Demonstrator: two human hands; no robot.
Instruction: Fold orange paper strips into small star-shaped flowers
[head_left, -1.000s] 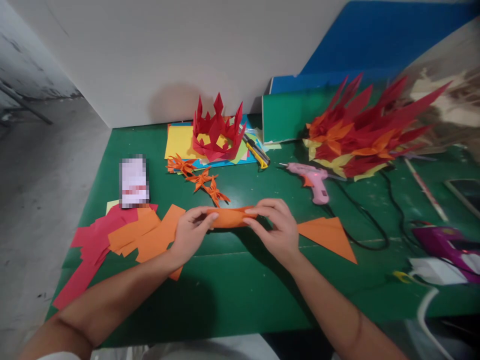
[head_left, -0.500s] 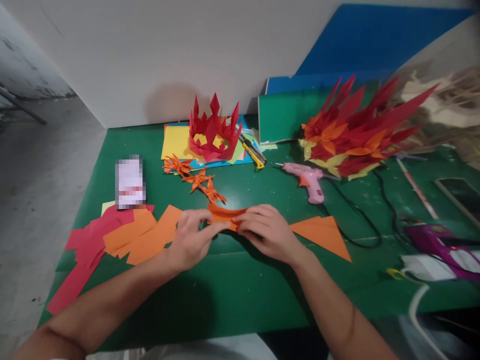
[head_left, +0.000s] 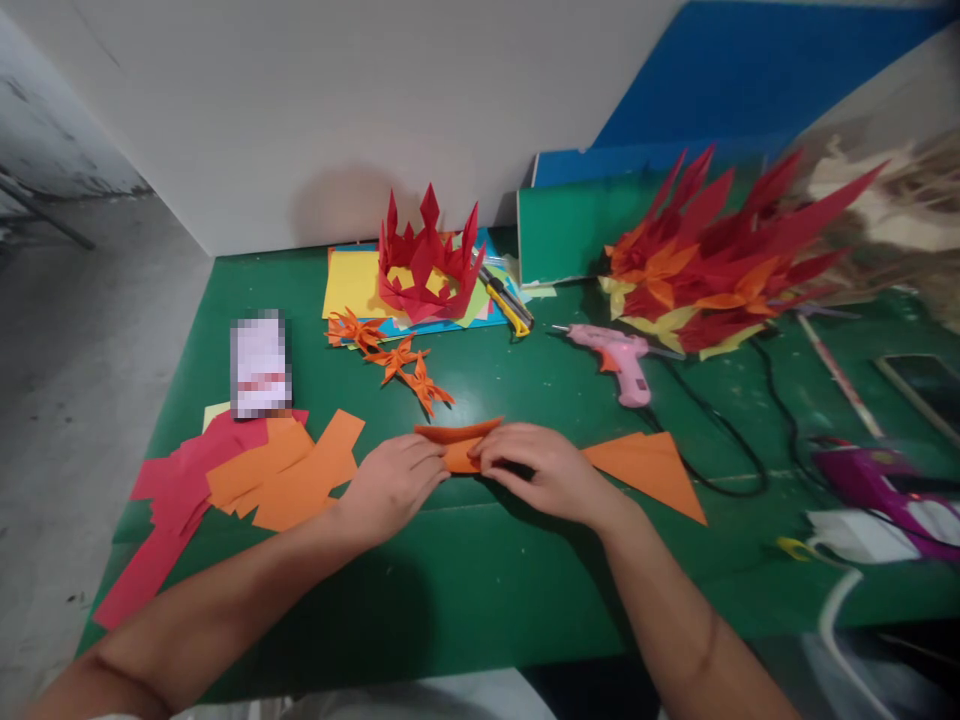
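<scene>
A folded orange paper piece [head_left: 456,444] lies on the green table [head_left: 480,600] between my hands. My left hand [head_left: 394,482] presses its fingertips onto the paper's left end. From the right, my right hand [head_left: 541,468] lies over the paper with its fingers pressed down on the fold. Both hands are closed down on the paper. Part of the paper is hidden under my fingers. An orange paper triangle [head_left: 652,470] rests just right of my right hand.
Red and orange paper scraps [head_left: 247,475] lie at the left, by a small blurred card [head_left: 260,365]. Behind are three small orange folded pieces [head_left: 390,355], a red paper crown [head_left: 427,265], a yellow cutter [head_left: 510,303], a pink glue gun [head_left: 619,358] and a large spiky red-orange paper piece [head_left: 712,260].
The orange paper was held up between both hands a second ago. Now it is down on the table and my hands press it flat, closer together.
</scene>
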